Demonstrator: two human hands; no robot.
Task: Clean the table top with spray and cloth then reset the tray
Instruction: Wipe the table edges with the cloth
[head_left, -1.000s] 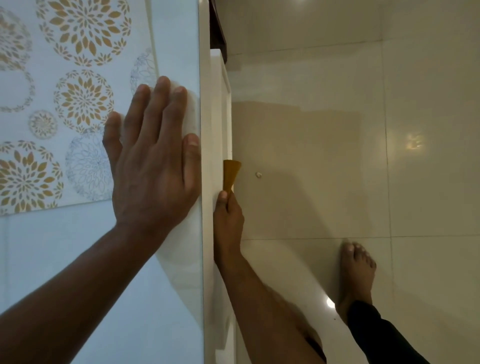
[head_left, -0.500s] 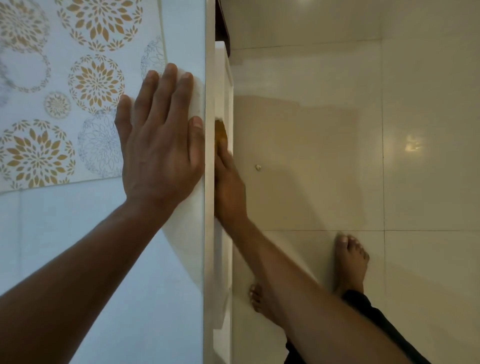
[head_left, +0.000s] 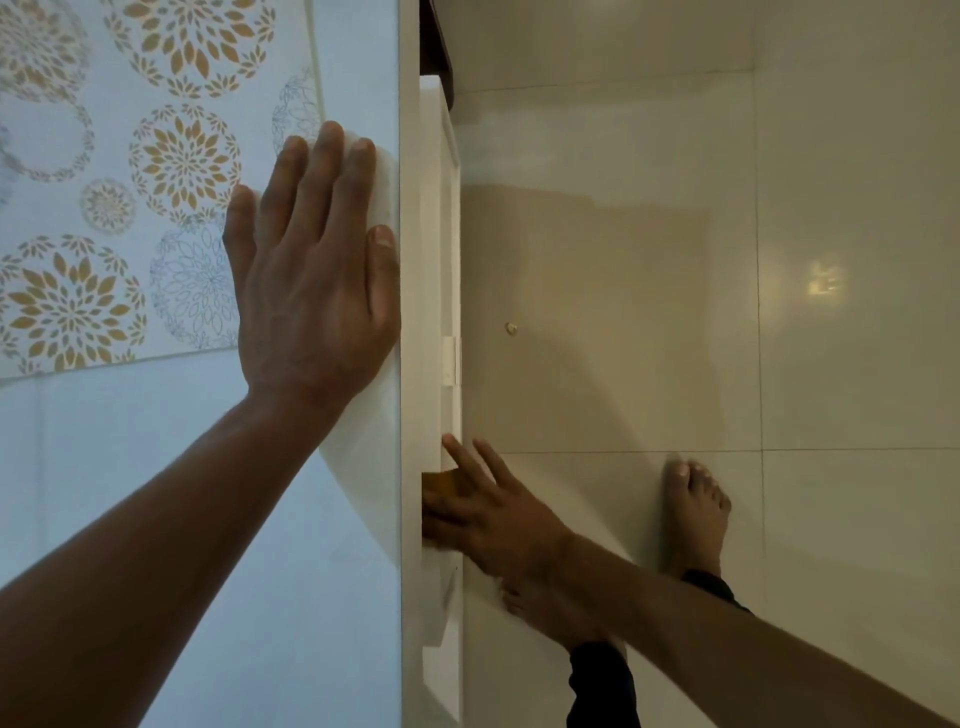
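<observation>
You are bracing your left hand (head_left: 317, 291), fingers flat, on the glossy bench (head_left: 270, 571) top, likely slippery. Your right hand (head_left: 478, 512) is pressing a soft, light yellow cloth (head_left: 441, 482) against the side edge; palming it suits.

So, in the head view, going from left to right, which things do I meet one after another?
Patterned mat → left hand pressing flat on the white cloth → white table edge → small object on the floor → bare foot.
</observation>
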